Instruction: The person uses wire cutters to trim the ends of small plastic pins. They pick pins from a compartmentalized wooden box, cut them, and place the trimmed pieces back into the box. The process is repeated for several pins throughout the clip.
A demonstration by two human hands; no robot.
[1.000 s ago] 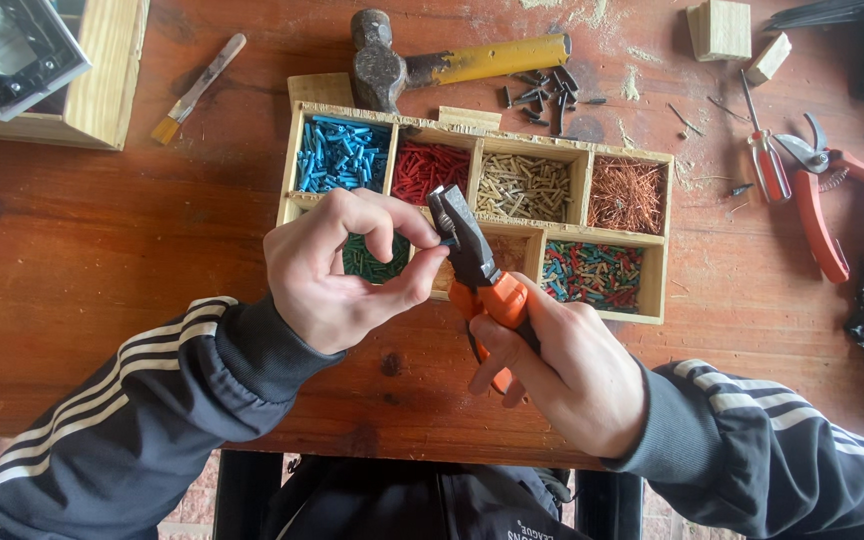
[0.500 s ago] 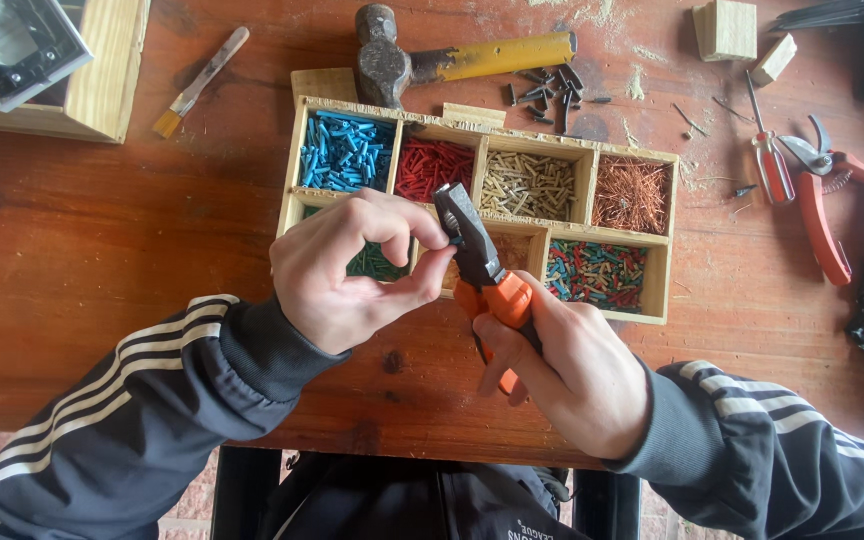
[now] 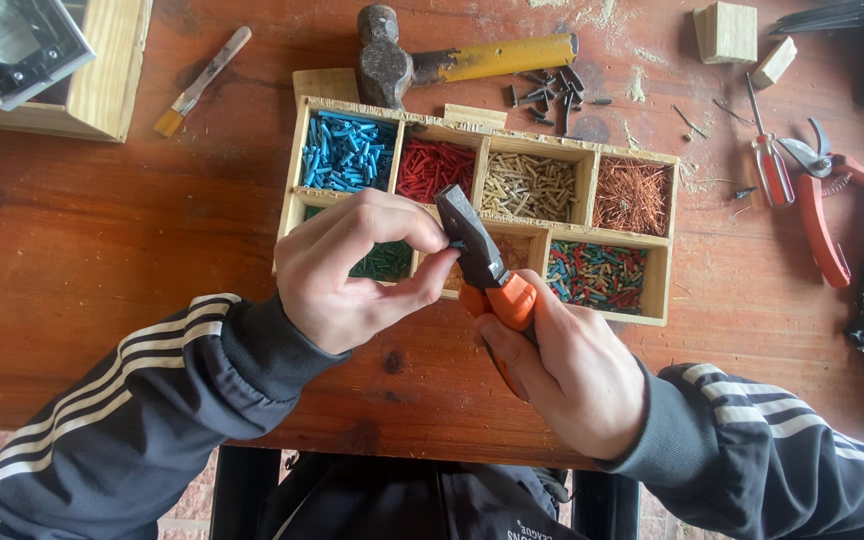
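Orange-handled steel pliers (image 3: 482, 265) in right hand (image 3: 562, 370)

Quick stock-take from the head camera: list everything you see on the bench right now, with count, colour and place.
pliers: one, dark head, orange grips, centre, over the tray
compartment tray: one, pale wood, centre, holding blue, red, tan, copper, green and mixed small pieces
hammer: one, dark head, yellow handle, above the tray
loose nails: a small dark heap, below the hammer handle
brush: one, wooden handle, upper left
wooden box: one, pale, top left corner
wood blocks: two, pale, top right
screwdriver: one, red handle, right
pruning shears: one, red handles, right edge
table: one, reddish brown wood
left hand: fingertips at the pliers head
right hand: gripping the orange grips
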